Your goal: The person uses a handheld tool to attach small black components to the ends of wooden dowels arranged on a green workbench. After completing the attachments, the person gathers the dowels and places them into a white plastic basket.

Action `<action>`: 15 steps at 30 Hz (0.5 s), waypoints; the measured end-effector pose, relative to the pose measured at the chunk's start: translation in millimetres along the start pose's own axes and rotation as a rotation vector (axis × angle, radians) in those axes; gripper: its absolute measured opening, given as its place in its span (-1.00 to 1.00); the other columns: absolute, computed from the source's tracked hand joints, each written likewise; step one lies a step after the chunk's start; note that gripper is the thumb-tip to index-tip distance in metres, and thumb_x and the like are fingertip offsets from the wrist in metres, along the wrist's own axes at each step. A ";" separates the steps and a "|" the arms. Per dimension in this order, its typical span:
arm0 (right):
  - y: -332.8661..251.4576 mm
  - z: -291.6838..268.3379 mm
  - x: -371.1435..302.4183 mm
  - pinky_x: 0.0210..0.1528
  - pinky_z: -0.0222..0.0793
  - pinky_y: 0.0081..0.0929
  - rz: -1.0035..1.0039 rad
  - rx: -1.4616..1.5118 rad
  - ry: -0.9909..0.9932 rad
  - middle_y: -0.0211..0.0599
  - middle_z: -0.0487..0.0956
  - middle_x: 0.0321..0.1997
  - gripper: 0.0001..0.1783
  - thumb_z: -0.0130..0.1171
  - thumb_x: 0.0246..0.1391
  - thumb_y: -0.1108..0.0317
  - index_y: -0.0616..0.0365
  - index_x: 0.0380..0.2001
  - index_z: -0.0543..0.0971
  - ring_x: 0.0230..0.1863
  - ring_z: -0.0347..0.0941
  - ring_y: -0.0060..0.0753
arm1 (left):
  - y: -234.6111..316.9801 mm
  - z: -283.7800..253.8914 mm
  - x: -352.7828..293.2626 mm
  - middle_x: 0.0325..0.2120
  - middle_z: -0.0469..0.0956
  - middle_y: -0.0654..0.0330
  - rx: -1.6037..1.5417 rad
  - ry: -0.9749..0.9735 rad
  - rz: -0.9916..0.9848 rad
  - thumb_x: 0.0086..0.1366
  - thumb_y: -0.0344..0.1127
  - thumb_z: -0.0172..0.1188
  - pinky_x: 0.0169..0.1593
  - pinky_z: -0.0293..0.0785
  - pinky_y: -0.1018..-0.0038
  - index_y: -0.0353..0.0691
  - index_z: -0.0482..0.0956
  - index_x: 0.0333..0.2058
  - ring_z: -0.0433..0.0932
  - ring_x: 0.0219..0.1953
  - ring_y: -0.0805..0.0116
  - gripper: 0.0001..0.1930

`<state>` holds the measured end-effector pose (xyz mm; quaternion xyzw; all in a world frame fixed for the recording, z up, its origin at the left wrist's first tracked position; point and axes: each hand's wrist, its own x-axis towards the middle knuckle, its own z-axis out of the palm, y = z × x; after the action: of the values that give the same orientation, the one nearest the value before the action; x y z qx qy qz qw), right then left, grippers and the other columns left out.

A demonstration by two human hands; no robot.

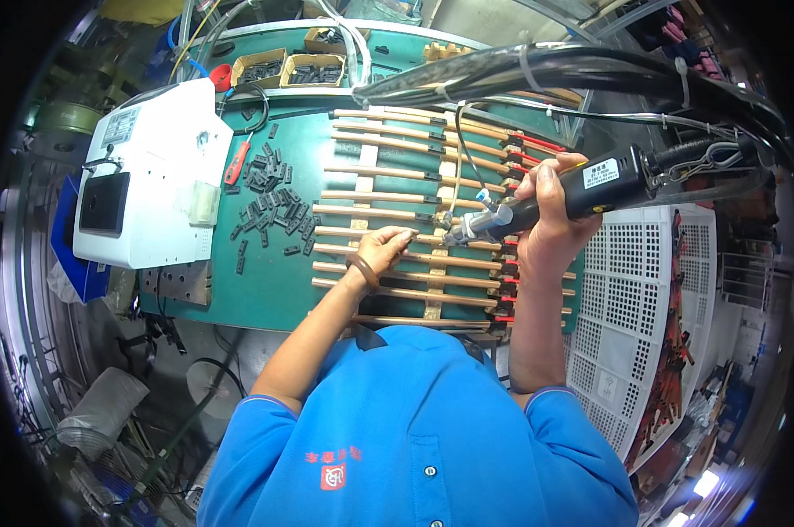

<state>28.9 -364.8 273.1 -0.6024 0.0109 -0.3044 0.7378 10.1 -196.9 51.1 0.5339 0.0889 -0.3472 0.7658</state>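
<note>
Head view, going left to right with the green work table (274, 290) as your landmark: at its left edge sits a white box-shaped machine with a dark screen (146, 176), and just right of it, on the green surface, lies a loose scatter of small black plastic clips (269, 206) with a red-handled hand tool (236, 162) beside them. Toward the table's middle, a row of pale wooden rods (397, 237) lies across a jig, their right ends capped in red and black. Your left hand (384, 249) rests fingers-down on one rod near the middle of the row, pressing rather than clasping it. Your right hand (551, 220) is closed firmly around a black powered driver with a metal nose (537, 206), whose tip meets that same rod just right of your left fingertips. That closeness is the risk, in my judgement: if the tip skates off, it could strike your fingers, and the overhead black cable bundle (546, 70) could tug the driver sideways. Right of the table stands a white perforated plastic crate (643, 299).
</note>
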 end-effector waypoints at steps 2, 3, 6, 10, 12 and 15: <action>1.1 0.6 1.0 -0.44 0.41 -0.61 0.007 0.000 0.004 -0.36 0.46 -0.42 -0.75 0.07 -0.05 0.70 0.26 -0.25 0.41 -0.54 0.40 -0.60 | -5.6 -5.0 0.9 -0.61 0.43 0.40 -0.027 -0.046 0.045 0.30 -0.23 0.12 -0.64 0.07 0.73 -0.16 0.56 -0.09 0.22 -0.66 0.69 -0.75; 1.4 0.5 1.2 -0.45 0.41 -0.61 0.011 -0.002 0.007 -0.36 0.45 -0.42 -0.75 0.07 -0.05 0.70 0.26 -0.25 0.41 -0.54 0.40 -0.60 | -4.0 -5.3 -0.4 -0.61 0.42 0.40 -0.041 -0.071 0.066 0.30 -0.23 0.12 -0.63 0.09 0.72 -0.16 0.56 -0.07 0.22 -0.65 0.69 -0.73; 3.6 -1.9 1.2 -0.44 0.41 -0.60 -0.014 -0.035 0.010 -0.35 0.45 -0.43 -0.74 0.07 -0.05 0.70 0.25 -0.25 0.40 -0.54 0.40 -0.59 | 1.6 -6.6 -6.4 -0.48 0.52 0.36 -0.213 -0.058 -0.065 0.27 -0.30 0.14 -0.49 0.32 0.69 -0.19 0.55 -0.05 0.35 -0.55 0.67 -0.71; 3.6 -2.8 -0.6 -0.37 0.41 -0.54 0.005 -0.053 0.019 -0.35 0.47 -0.46 -0.76 0.09 -0.06 0.63 0.24 -0.25 0.43 -0.52 0.41 -0.55 | -6.8 -5.7 -1.7 -0.20 0.59 0.23 0.183 -0.001 0.259 0.15 -0.50 0.22 -0.10 0.46 0.59 -0.24 0.57 -0.09 0.51 -0.26 0.54 -0.69; 5.1 -1.9 -2.2 -0.38 0.41 -0.55 0.004 -0.052 0.010 -0.36 0.47 -0.46 -0.76 0.09 -0.06 0.62 0.23 -0.25 0.43 -0.52 0.41 -0.56 | -9.1 -7.1 0.2 -0.24 0.60 0.23 0.326 0.055 0.263 0.12 -0.50 0.24 -0.13 0.47 0.59 -0.26 0.59 -0.13 0.51 -0.26 0.54 -0.71; 6.9 -0.8 -5.8 -0.37 0.42 -0.55 0.012 -0.050 0.007 -0.36 0.47 -0.46 -0.75 0.11 -0.06 0.60 0.22 -0.24 0.43 -0.52 0.40 -0.58 | -10.0 -4.8 3.6 -0.31 0.62 0.23 0.440 0.112 0.280 0.08 -0.50 0.28 -0.17 0.47 0.57 -0.27 0.61 -0.22 0.53 -0.28 0.53 -0.76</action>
<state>26.8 -362.2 264.7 -0.6195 0.0249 -0.3017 0.7243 7.6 -196.1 39.7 0.7130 -0.0210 -0.2185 0.6659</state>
